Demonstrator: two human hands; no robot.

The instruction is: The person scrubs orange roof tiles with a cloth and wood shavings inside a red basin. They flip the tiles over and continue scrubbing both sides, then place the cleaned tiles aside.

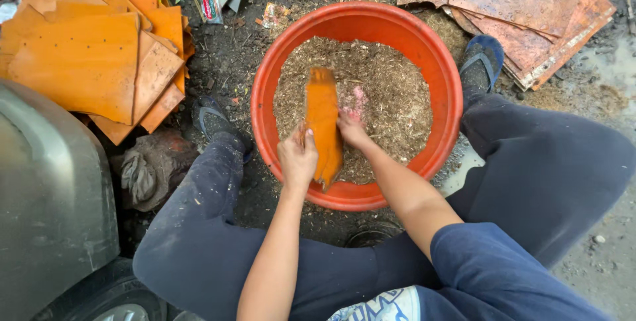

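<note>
A big orange-red plastic basin [437,76] sits on the ground between my knees, holding a bed of sawdust-like brown chaff [391,96]. An orange flat piece [322,119], curved like a sheet, stands on edge in the basin. My left hand [297,159] grips its near left edge. My right hand [351,129] presses on its right side, fingers touching the chaff. Part of the piece's lower end is hidden behind my hands.
A stack of orange sheets [86,56] lies at the upper left, and a pile of rusty brown sheets [530,9] at the upper right. A grey vehicle body [46,195] fills the left edge. A crumpled rag [142,175] lies by my left leg. The ground is dark, littered dirt.
</note>
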